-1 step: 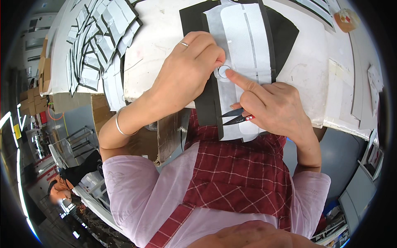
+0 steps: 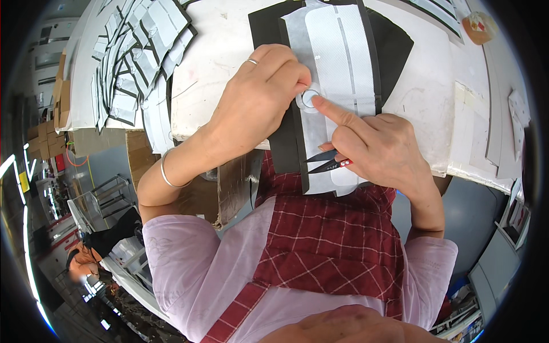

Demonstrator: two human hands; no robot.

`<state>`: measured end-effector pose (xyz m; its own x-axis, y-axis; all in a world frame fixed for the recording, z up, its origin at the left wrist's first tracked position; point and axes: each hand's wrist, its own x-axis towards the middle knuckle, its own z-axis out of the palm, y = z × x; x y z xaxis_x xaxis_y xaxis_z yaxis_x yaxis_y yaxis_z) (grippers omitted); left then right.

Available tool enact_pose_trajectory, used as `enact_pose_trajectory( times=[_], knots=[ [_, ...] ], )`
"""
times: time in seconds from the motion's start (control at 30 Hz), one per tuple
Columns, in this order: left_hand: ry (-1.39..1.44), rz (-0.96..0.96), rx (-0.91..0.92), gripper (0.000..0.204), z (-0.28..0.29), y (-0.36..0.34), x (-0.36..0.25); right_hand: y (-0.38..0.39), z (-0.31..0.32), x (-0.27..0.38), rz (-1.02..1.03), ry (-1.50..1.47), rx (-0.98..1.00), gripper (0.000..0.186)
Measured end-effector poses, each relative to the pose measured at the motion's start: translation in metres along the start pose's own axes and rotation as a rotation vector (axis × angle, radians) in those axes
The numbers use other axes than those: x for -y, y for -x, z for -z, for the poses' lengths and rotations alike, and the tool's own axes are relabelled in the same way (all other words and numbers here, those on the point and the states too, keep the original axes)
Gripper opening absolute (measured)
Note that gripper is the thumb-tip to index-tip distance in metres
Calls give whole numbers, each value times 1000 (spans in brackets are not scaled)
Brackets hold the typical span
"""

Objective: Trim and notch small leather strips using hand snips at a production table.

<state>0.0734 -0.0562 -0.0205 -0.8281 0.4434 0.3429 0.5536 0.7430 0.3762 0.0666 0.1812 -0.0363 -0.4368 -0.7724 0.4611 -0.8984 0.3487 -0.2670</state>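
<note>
A white and black fabric panel (image 2: 337, 54) lies over the table's front edge, its lower end hanging toward my apron. Set in its white face is a small round disc (image 2: 310, 99) with a clear rim. My left hand (image 2: 260, 91) is closed in a pinch just above the disc; what its fingertips hold, if anything, is hidden. My right hand (image 2: 377, 140) presses its outstretched index finger on the disc's edge. Curled in that same hand are small thread snips (image 2: 329, 164), black blades pointing left, with a red part by the fingers.
The white table (image 2: 211, 51) carries a heap of similar white and black panels (image 2: 143, 51) at the left. An orange-toned container (image 2: 479, 27) stands at the far right. Below the table's edge are cardboard boxes (image 2: 197, 191). Another person (image 2: 86, 263) is at the lower left.
</note>
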Motion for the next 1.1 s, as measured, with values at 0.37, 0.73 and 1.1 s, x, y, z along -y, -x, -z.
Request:
enact_pose_trajectory(
  times=[0.37,0.73,1.1],
  knots=[
    [71,-63,27,16,8,-3,6,1,0,0,-3,-3,0,45],
    [726,412,-68,13,3,9,12,0,1,0,-4,-16,-7,48],
    [453,260,31,70,-4,10,5,-29,30,-19,-268,-30,38,40]
  ],
)
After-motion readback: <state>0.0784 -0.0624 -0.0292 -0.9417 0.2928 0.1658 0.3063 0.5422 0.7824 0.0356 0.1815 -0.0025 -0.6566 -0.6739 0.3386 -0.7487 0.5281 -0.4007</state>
